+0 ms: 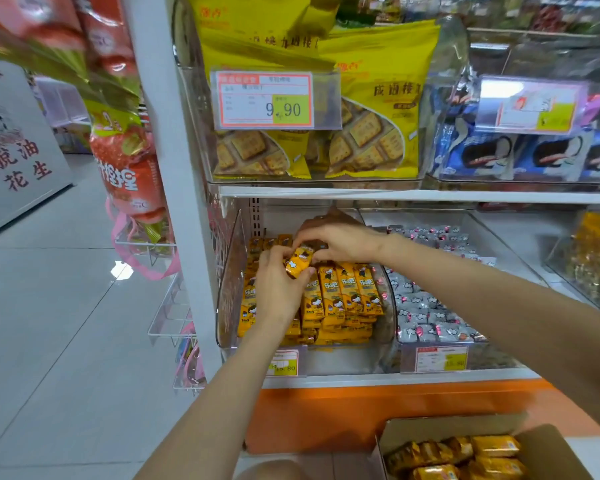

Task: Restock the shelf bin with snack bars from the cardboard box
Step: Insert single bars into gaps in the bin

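Note:
A clear plastic shelf bin (230, 289) on the lower shelf holds several yellow snack bars (347, 292) lying in rows. Both hands are inside the bin. My left hand (278, 289) and my right hand (336, 242) together pinch one yellow snack bar (299, 262), held tilted above the stacked rows. The open cardboard box (548, 448) sits on the floor at the lower right, with several more yellow bars (465, 455) in it.
A neighbouring clear bin (492, 258) to the right holds grey-wrapped snacks. The shelf above carries yellow cracker bags (371, 133) and blue biscuit packs (520, 154). Red snack bags (129, 168) hang on the left upright. A tiled aisle floor (66, 323) lies to the left.

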A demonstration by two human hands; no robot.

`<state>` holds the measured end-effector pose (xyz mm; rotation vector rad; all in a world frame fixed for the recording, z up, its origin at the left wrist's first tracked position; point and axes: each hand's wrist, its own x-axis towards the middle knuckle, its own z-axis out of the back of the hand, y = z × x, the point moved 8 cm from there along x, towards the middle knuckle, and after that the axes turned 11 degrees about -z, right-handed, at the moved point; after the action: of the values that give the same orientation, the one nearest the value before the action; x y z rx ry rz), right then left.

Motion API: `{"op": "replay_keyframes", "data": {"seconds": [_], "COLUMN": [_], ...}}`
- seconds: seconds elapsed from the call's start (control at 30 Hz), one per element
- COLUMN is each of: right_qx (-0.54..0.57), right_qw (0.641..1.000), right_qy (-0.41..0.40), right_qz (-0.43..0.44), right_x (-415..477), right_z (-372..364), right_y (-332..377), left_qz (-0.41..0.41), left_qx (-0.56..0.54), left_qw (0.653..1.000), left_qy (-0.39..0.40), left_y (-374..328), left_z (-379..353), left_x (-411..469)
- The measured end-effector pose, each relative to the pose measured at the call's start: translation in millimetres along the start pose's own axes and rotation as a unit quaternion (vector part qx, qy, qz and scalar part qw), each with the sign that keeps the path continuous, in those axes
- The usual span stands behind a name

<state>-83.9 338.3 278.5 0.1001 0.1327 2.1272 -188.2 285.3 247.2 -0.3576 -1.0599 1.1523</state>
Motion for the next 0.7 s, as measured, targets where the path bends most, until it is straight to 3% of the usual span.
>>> {"op": "replay_keyframes", "data": {"seconds": [0.1,0.2,0.3,0.57,0.7], "right_qx": [0.026,0.054,0.057,0.049,-0.013], "right_qw": [0.999,0.99,0.98,0.99,0.991], "right_qy": [-0.017,-0.063,-0.077,-0.006,0.001], "right_qz": [-0.037,-0.112,-0.176,-0.133,-0.134], "right_x": [-4,-14,-26,-38,-31], "right_z": [6,24,30,6,2], "right_y": [-10,-38,-70,-78,-77], "left_qz": [0.003,0.06,0.099,0.111,0.1], "left_qx": [0.002,-0.013,-0.013,0.026,0.035], "left_qw": [1.0,0.997,0.995,0.987,0.984], "left_qy": [-0.021,-0.04,-0.015,0.112,0.142], "left_y": [4,24,39,40,42], "left_z": [-3,-3,-13,-47,-47], "left_x": [5,14,26,50,51]}}
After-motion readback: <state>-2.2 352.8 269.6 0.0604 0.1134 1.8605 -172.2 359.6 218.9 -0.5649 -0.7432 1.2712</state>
